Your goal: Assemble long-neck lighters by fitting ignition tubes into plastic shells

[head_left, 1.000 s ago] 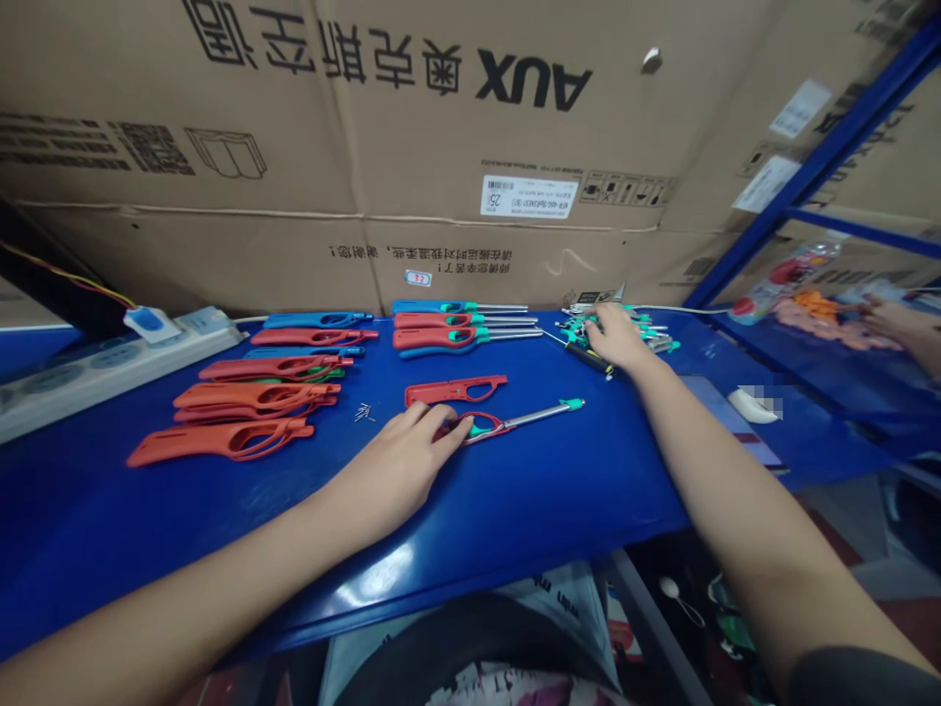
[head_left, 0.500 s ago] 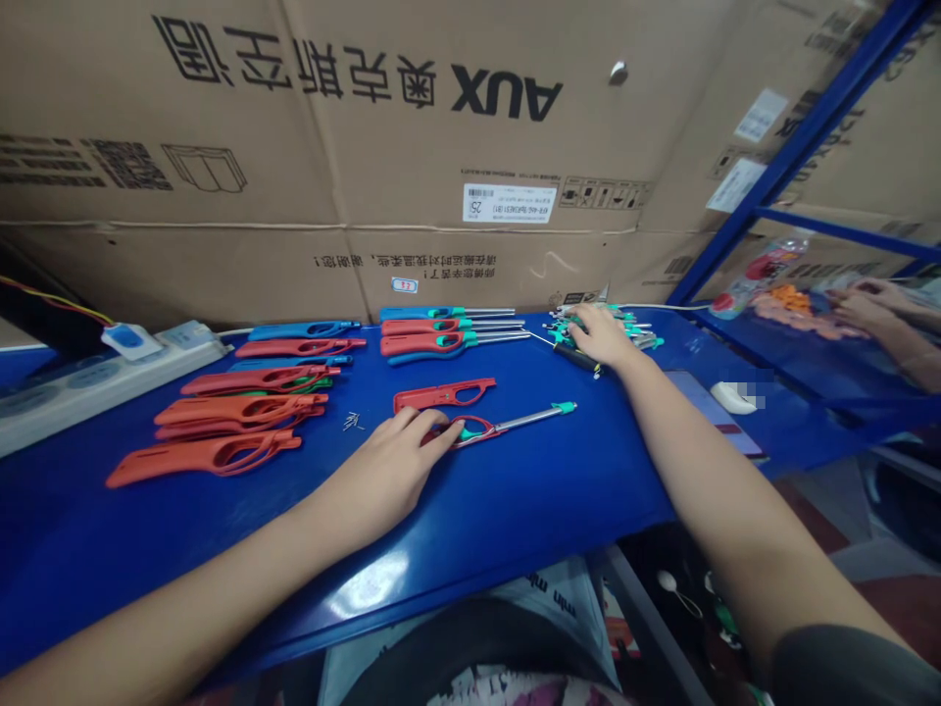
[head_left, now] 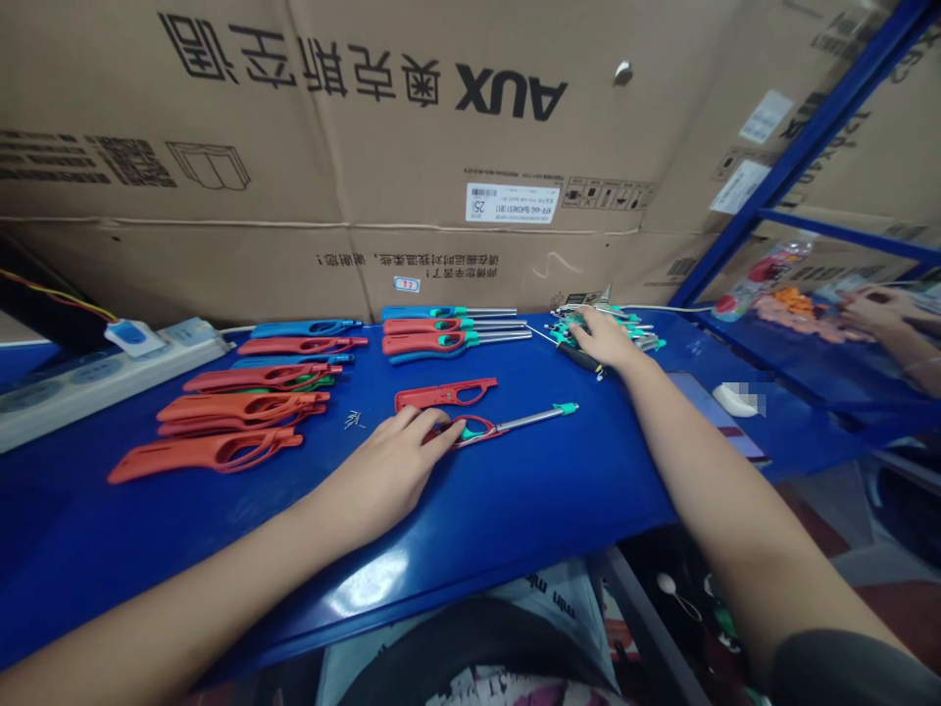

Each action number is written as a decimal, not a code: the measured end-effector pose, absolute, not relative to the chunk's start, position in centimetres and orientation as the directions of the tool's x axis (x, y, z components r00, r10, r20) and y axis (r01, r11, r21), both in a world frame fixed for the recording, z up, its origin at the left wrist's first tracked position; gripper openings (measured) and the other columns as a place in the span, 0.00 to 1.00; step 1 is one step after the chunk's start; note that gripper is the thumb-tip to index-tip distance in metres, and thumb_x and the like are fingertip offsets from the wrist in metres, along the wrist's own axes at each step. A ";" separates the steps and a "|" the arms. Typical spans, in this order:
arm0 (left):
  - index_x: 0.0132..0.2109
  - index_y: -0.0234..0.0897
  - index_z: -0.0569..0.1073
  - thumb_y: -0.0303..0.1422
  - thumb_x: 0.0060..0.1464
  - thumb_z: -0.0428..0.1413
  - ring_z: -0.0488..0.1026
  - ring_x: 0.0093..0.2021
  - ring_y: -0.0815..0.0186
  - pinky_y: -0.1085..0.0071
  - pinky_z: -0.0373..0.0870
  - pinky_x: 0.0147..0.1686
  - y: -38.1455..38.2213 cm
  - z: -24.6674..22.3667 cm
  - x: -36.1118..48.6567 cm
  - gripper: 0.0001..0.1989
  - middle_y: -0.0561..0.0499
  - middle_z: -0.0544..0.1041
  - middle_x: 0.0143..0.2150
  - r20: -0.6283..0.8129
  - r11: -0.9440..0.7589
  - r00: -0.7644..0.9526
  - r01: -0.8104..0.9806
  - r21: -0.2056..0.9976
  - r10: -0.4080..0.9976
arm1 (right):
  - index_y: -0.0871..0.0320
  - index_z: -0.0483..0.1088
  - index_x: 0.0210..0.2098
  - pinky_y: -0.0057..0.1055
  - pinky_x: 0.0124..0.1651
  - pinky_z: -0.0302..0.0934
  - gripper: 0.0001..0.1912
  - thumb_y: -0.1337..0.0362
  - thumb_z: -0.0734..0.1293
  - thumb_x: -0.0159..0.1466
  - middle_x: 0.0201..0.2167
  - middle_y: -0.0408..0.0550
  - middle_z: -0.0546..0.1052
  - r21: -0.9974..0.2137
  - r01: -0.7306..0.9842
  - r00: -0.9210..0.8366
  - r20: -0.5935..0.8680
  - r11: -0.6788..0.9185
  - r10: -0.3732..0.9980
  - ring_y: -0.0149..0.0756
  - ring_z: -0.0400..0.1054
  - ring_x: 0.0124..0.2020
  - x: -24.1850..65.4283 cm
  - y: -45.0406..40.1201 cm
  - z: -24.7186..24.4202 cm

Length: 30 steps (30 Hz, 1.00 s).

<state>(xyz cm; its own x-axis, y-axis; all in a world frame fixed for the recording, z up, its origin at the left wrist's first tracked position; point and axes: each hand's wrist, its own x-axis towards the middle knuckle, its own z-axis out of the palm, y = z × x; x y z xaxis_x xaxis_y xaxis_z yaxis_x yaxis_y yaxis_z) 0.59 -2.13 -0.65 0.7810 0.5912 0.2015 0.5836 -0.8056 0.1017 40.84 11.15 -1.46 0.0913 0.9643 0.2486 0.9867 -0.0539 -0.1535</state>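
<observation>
My left hand (head_left: pixel 393 456) is closed on a red lighter (head_left: pixel 481 429) with a metal tube (head_left: pixel 533 419) and a green tip, lying on the blue table. Just behind it lies a red half shell (head_left: pixel 448 394). At the back, my right hand (head_left: pixel 604 338) reaches over a pile of green-and-metal lighter parts (head_left: pixel 645 339); whether its fingers hold one is hidden. A black and yellow screwdriver (head_left: pixel 580 360) lies beside that hand. Small screws (head_left: pixel 354 421) are left of my left hand.
Lighter shells (head_left: pixel 206 453) in orange, red and blue line the left side. Several lighters with tubes (head_left: pixel 426 341) lie at the back. A power strip (head_left: pixel 110 373) is far left. On the right are a white object (head_left: pixel 737 399), a bottle (head_left: pixel 768 279) and another person's hands (head_left: pixel 871 304).
</observation>
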 end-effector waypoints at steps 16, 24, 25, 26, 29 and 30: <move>0.66 0.36 0.68 0.23 0.66 0.46 0.68 0.54 0.54 0.54 0.72 0.54 -2.0 -0.8 0.5 0.24 0.39 0.71 0.59 0.214 -0.811 0.783 0.570 0.131 0.584 | 0.60 0.65 0.61 0.63 0.62 0.56 0.31 0.47 0.57 0.67 0.65 0.64 0.67 -0.157 0.976 0.176 0.172 -0.149 0.969 0.65 0.59 0.64 40.3 10.7 -0.8; 0.66 0.38 0.67 0.23 0.66 0.46 0.68 0.55 0.54 0.54 0.72 0.54 -2.0 -0.9 0.4 0.24 0.39 0.71 0.59 0.227 -0.816 0.784 0.562 0.135 0.578 | 0.64 0.58 0.67 0.65 0.65 0.51 0.37 0.47 0.56 0.67 0.70 0.66 0.60 -0.156 0.974 0.196 0.202 -0.166 0.960 0.64 0.52 0.69 40.3 10.7 -1.0; 0.66 0.38 0.67 0.23 0.66 0.46 0.68 0.55 0.54 0.54 0.72 0.55 -1.9 -0.9 0.4 0.24 0.39 0.71 0.59 0.225 -0.816 0.785 0.562 0.136 0.578 | 0.63 0.57 0.68 0.65 0.65 0.51 0.37 0.46 0.56 0.67 0.70 0.65 0.59 -0.157 0.974 0.194 0.194 -0.165 0.962 0.64 0.52 0.69 40.3 10.7 -1.0; 0.66 0.38 0.67 0.23 0.66 0.46 0.68 0.55 0.54 0.54 0.72 0.55 -1.9 -0.9 0.4 0.24 0.39 0.71 0.59 0.222 -0.816 0.785 0.562 0.138 0.578 | 0.62 0.57 0.68 0.65 0.64 0.51 0.37 0.46 0.56 0.67 0.70 0.63 0.59 -0.159 0.974 0.192 0.184 -0.164 0.964 0.65 0.52 0.69 40.3 10.7 -1.0; 0.67 0.37 0.66 0.23 0.65 0.46 0.67 0.56 0.53 0.53 0.71 0.55 -1.9 -0.9 0.4 0.24 0.39 0.70 0.59 0.207 -0.817 0.791 0.560 0.134 0.576 | 0.57 0.60 0.67 0.66 0.63 0.52 0.35 0.45 0.56 0.66 0.70 0.59 0.62 -0.160 0.975 0.183 0.161 -0.157 0.970 0.65 0.53 0.68 40.3 10.8 -1.0; 0.67 0.36 0.66 0.23 0.65 0.46 0.67 0.56 0.52 0.53 0.71 0.55 -1.9 -0.9 0.4 0.25 0.39 0.70 0.59 0.203 -0.818 0.793 0.560 0.130 0.575 | 0.57 0.61 0.67 0.66 0.63 0.52 0.35 0.45 0.57 0.66 0.70 0.59 0.62 -0.158 0.975 0.181 0.161 -0.156 0.970 0.65 0.53 0.68 40.4 10.8 -1.0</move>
<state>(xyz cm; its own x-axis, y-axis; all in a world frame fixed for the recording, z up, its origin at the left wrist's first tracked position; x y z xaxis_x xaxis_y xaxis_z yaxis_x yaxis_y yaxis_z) 0.38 -1.85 -0.95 0.7929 0.5746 0.2027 0.5598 -0.8184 0.1298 40.36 10.77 -0.96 0.1814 0.9702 0.1607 0.9751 -0.1562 -0.1576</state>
